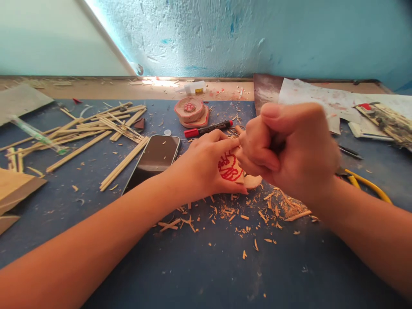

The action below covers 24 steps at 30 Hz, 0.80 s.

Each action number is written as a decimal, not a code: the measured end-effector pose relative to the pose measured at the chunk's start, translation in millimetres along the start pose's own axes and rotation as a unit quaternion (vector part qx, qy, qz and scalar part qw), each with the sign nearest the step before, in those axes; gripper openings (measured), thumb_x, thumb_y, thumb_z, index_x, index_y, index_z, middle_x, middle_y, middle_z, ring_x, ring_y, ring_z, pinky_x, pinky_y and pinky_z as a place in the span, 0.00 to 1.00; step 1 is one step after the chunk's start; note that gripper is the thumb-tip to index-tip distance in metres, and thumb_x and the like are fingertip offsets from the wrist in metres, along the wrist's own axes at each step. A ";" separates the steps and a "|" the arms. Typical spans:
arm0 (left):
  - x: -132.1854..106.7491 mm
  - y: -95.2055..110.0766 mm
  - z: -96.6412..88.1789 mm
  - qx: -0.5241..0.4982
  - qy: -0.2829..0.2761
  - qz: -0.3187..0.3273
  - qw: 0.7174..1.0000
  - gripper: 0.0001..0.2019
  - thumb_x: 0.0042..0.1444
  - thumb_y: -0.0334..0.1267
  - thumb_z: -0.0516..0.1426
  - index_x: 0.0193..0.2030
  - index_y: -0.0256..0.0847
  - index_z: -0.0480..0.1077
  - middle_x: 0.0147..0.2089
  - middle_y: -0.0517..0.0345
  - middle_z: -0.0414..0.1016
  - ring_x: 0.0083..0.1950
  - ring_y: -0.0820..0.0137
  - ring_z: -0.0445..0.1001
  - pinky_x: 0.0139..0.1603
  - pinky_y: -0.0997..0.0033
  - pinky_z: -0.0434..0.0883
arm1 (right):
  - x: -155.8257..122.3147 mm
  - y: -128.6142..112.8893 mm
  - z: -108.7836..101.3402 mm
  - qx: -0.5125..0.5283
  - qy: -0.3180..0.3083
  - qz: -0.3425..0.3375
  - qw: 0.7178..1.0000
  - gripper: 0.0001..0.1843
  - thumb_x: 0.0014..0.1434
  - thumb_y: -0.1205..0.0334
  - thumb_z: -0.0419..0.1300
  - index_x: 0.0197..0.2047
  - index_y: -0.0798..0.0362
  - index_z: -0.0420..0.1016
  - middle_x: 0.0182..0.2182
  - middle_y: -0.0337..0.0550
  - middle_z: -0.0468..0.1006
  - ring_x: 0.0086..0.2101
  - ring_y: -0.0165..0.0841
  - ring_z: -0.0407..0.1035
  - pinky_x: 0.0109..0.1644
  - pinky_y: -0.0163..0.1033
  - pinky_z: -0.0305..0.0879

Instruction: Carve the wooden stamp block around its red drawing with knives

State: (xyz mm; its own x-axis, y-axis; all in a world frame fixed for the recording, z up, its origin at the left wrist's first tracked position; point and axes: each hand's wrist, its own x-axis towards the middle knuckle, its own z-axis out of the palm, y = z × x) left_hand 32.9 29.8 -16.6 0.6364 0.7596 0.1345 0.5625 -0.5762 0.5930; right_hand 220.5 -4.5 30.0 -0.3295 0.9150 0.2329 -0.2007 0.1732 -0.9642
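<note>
1. The blue mat (193,274) is strewn with pale shavings (244,217), most thickly around its middle.
2. The right hand (289,150) is held raised, with its fingers curled tightly into a fist; whether anything is gripped inside cannot be told.
3. A wooden block (231,166) is pinched between the thumb and fingers of the left hand (209,161), just left of the fist. The block is marked with red lines; whether it is rested on the mat cannot be told.
4. A phone (157,154) is laid face up beside the left wrist, partly covered by the forearm.
5. A yellow-handled tool (370,182) is partly hidden by the right arm.
6. Sticks (79,151) are heaped loosely left of the phone.
7. A red-capped marker (209,128) is placed just beyond the left hand.
8. Two carved pieces (189,110) are stacked behind the marker, the upper one decorated with a red motif.
9. White paper (309,96) is spread at the far right, beside a brown sheet (265,92).
10. A small white container (195,88) is set on the wooden ledge (112,88), below the blue wall (225,38).
</note>
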 end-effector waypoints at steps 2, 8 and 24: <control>-0.6 0.7 -0.3 0.007 0.002 -0.001 1.000 0.30 0.49 0.50 0.85 0.56 0.47 0.85 0.61 0.48 0.82 0.65 0.44 0.81 0.68 0.41 0.78 | -0.4 1.2 0.8 0.005 0.002 -0.008 1.000 0.33 0.79 0.59 0.57 0.18 0.47 0.62 0.17 0.36 0.56 0.18 0.30 0.46 0.25 0.45 0.50; -2.3 -1.3 3.0 0.027 0.023 0.024 0.999 0.35 0.49 0.49 0.85 0.62 0.47 0.84 0.60 0.47 0.81 0.65 0.42 0.80 0.67 0.41 0.78 | -3.6 8.9 0.7 0.002 -0.012 -0.013 1.000 0.36 0.81 0.58 0.56 0.17 0.47 0.61 0.17 0.37 0.56 0.19 0.31 0.47 0.25 0.45 0.51; -0.8 7.4 -3.9 0.006 -0.009 -0.023 1.000 0.37 0.46 0.48 0.86 0.60 0.44 0.80 0.61 0.48 0.76 0.65 0.46 0.80 0.72 0.41 0.78 | 23.1 16.0 -26.2 0.008 -0.015 0.080 0.997 0.27 0.65 0.44 0.60 0.18 0.43 0.58 0.16 0.30 0.45 0.18 0.30 0.37 0.20 0.40 0.47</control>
State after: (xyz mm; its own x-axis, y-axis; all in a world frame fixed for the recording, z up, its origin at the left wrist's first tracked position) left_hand 34.5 26.1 -9.2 0.6198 0.7793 0.0925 0.5975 -0.5451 0.5881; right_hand 233.9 28.9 16.6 -0.3854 0.9192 0.0807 -0.1574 0.0207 -0.9873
